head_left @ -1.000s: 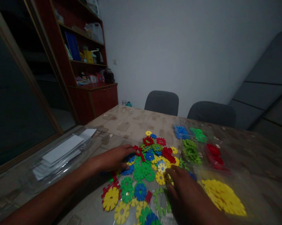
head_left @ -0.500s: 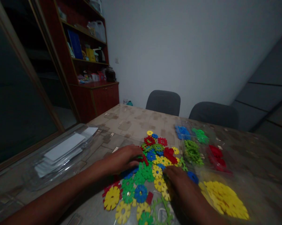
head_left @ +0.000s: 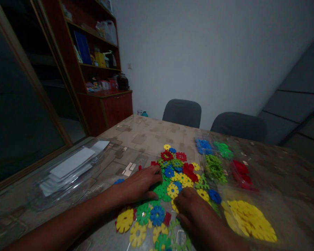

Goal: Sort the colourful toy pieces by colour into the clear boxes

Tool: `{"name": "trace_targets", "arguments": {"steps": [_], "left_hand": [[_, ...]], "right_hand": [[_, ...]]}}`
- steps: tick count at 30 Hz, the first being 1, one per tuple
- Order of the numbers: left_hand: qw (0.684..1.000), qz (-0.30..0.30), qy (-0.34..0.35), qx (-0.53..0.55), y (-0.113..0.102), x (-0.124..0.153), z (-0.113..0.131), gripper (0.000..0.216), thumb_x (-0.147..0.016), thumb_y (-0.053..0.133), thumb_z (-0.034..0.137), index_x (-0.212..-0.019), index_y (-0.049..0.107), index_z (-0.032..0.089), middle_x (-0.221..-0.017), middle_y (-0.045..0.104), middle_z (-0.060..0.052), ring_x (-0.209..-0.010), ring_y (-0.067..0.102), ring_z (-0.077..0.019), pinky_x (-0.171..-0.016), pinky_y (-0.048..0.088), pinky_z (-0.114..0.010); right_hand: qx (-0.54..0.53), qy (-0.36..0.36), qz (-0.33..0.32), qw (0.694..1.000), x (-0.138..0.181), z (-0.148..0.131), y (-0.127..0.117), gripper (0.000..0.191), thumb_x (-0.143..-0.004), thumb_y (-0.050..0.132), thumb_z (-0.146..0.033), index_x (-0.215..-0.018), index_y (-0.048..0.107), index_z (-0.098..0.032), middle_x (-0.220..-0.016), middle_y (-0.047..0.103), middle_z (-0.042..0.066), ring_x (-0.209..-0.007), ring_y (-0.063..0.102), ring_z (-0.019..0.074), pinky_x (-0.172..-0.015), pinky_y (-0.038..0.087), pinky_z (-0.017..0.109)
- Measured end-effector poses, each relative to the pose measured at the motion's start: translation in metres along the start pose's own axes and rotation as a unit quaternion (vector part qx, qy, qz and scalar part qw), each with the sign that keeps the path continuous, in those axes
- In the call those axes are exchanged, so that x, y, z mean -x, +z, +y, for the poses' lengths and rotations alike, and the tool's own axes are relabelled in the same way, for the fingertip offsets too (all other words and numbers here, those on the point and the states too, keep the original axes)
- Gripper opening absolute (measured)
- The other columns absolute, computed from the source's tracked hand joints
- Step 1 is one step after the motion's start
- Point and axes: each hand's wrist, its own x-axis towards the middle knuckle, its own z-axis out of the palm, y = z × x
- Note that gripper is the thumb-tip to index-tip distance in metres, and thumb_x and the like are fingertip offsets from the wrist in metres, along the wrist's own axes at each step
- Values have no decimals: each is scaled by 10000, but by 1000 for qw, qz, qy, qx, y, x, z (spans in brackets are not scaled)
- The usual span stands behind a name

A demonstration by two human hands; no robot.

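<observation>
A loose pile of flat plastic snowflake-style discs in several colours lies on the table in front of me. My left hand point(head_left: 143, 183) rests on the pile's left side, thumb and fingers apart, touching green discs point(head_left: 161, 191). On the near right side of the pile is my right hand point(head_left: 193, 207), its fingers curled down beside a yellow disc point(head_left: 172, 190). Whatever is under those fingertips is hidden. Closer to me lie a blue disc point(head_left: 157, 215), a yellow disc point(head_left: 137, 234) and a red piece point(head_left: 167, 219).
Clear trays on the right hold sorted pieces: blue point(head_left: 203, 146), green point(head_left: 223, 150), light green point(head_left: 216, 169), red point(head_left: 242, 173) and yellow point(head_left: 251, 219). Stacked clear containers with white sheets point(head_left: 72, 162) stand at left. Two grey chairs point(head_left: 181, 112) are behind the table point(head_left: 146, 129).
My left hand has shifted slightly right and nearer, uncovering pieces behind it. My right hand has moved left and nearer, and a yellow disc now shows behind it.
</observation>
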Motion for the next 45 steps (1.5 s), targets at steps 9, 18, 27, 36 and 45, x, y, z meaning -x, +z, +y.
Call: {"name": "trace_targets", "arguments": {"steps": [9, 18, 27, 36, 45], "left_hand": [[998, 8, -23, 66, -23, 5, -11, 133, -823, 678, 141, -805, 558, 193, -892, 602, -6, -842, 569, -197, -744, 408, -271], [990, -47, -76, 104, -23, 6, -6, 86, -794, 671, 125, -838, 644, 195, -807, 645, 10, -762, 612, -193, -650, 407, -251], [995, -18, -92, -30, -18, 5, 1, 389, -784, 807, 266, -1139, 649, 239, -1141, 653, -71, -1076, 587, -293, -901, 433, -363], [997, -35, -60, -44, -17, 5, 0, 650, -755, 859, 327, -1348, 593, 313, -1281, 602, -94, -1194, 543, -335, -980, 416, -413], [994, -57, -64, -72, -18, 1, 7, 538, -710, 883, 412, -1164, 655, 235, -1192, 614, -95, -1127, 561, -331, -911, 436, -383]], "right_hand": [[46, 50, 31, 997, -7, 2, -1, 204, -964, 469, -162, -898, 658, -204, -959, 654, 63, -872, 582, 206, -735, 394, 285], [51, 66, 44, 996, -8, 8, 3, 208, -943, 461, -142, -882, 648, -208, -956, 648, 67, -836, 604, 205, -704, 396, 284], [78, 114, 43, 990, -11, 8, 3, 241, -913, 507, -142, -1107, 648, -169, -1179, 621, 157, -1070, 605, 292, -877, 453, 368], [28, 65, 46, 996, -14, -3, 3, 313, -948, 491, -157, -1231, 624, -172, -1231, 601, 137, -1131, 556, 274, -959, 436, 374], [124, 32, 35, 991, -23, -6, 13, 215, -896, 574, -121, -1067, 681, -196, -1138, 639, 109, -1032, 556, 279, -866, 422, 373]]}}
